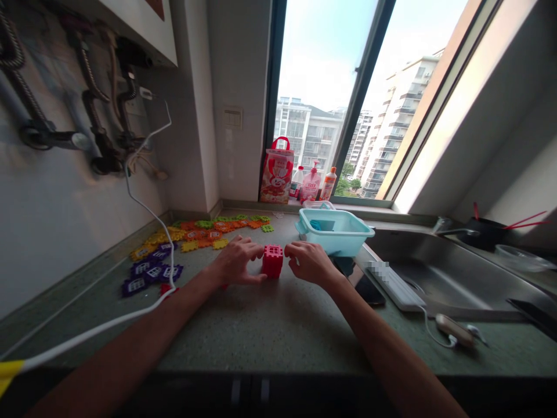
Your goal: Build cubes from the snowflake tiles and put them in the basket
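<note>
A small red cube (272, 266) built of interlocking plastic tiles stands on the countertop in front of me, a window-grid tile on its top. My left hand (235, 262) is at its left side, fingertips by the upper edge and thumb stretched out low near the base. On the other side my right hand (311, 261) has its fingers bent, their tips close to the cube's upper right edge. Whether the fingertips touch the cube is hard to tell. Part of a red tile (165, 288) shows behind the white cable, beside my left forearm.
Purple tiles (152, 271), orange tiles (202, 233) and green tiles (237, 219) lie at the back left. A white cable (130, 313) crosses there. To the right are a light-blue basin (335, 239), a dark phone (363, 284), a white power strip (398, 288) and a sink (435, 261).
</note>
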`<state>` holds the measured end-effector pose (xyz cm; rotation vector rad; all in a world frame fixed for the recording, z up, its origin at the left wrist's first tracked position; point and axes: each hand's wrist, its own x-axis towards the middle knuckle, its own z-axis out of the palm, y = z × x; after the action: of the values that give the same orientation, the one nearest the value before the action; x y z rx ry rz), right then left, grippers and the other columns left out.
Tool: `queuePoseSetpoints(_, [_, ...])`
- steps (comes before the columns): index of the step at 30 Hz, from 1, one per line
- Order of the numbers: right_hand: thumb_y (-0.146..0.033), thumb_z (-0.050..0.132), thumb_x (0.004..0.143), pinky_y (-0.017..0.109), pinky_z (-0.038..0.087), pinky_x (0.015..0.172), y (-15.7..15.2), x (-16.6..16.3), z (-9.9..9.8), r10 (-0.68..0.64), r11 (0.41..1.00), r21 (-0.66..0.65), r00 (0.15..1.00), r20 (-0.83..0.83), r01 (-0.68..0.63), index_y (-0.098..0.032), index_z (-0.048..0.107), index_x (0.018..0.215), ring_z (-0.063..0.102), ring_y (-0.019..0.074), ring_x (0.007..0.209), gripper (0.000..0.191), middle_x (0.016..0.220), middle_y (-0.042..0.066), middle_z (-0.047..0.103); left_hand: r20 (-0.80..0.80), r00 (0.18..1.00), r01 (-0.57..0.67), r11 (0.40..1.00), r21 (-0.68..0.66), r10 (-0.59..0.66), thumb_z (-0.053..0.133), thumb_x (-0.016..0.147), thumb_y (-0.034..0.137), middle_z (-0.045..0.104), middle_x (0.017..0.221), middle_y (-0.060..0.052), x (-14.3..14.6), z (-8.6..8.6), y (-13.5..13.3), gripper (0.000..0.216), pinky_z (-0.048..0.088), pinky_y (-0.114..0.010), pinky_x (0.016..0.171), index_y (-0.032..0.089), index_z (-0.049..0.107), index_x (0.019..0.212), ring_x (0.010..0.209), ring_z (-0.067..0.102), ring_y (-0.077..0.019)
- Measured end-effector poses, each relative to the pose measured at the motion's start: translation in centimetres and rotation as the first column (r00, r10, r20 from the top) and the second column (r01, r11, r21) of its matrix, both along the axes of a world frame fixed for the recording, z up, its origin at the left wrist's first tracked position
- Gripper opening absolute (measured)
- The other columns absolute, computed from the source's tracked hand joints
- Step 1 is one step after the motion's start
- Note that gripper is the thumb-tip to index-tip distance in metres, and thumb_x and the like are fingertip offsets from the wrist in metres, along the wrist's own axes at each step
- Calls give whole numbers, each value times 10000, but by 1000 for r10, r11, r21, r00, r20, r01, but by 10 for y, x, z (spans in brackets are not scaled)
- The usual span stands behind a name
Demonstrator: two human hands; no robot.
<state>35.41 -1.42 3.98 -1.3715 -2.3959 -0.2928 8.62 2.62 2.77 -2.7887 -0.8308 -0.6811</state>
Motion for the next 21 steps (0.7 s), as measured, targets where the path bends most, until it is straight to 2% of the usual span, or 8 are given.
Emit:
queuePoseSetpoints(2, [-145,562,822,289,306,638,-1,2,0,-8,999,-37,1000,19,8,-232,710,861,656,187,766,176,870,34,759,8,1000,13,1000,1,-13,745,753,548,677,809,-6,-1,0,0,377,390,-374,839,219,580,834,805,576,-219])
queuePoseSetpoints(5, [-207,611,825,290,292,606,-1,6,-3,27,986,-166,998,50,-19,-238,731,779,609,166,630,133,743,23,740,3,998,58,998,-31,-58,749,762,509,672,760,-3,-5,-2,2,331,411,-360,810,219,590,792,778,592,-212])
queuePoseSetpoints(7, [-251,652,829,283,298,591,0,8,-8,66,965,-256,997,43,-53,-242,747,770,598,156,592,112,711,12,736,-19,997,75,993,-93,-77,745,771,470,663,710,2,-7,-5,3,287,414,-329,721,221,604,749,709,598,-192])
queuePoseSetpoints(10, [-338,690,856,270,311,578,4,8,-17,94,939,-334,995,20,-82,-241,756,783,614,154,593,137,723,11,748,-59,997,29,982,-189,-41,742,770,441,636,624,22,-7,-12,3,233,375,-293,593,228,654,740,580,589,-163])
queuePoseSetpoints(15, [-345,699,863,265,301,579,7,4,-25,108,943,-319,994,11,-99,-237,747,823,616,151,611,124,744,15,752,-82,997,-26,964,-265,5,710,782,363,679,628,27,-1,-21,2,121,369,-274,555,243,706,795,570,645,-172])
queuePoseSetpoints(21, [-318,639,903,285,253,578,4,2,-23,134,963,-241,990,37,-122,-216,706,716,557,134,563,223,673,25,709,-83,997,-27,963,-268,5,696,785,349,709,652,34,0,-22,3,113,393,-267,584,247,699,832,600,672,-175])
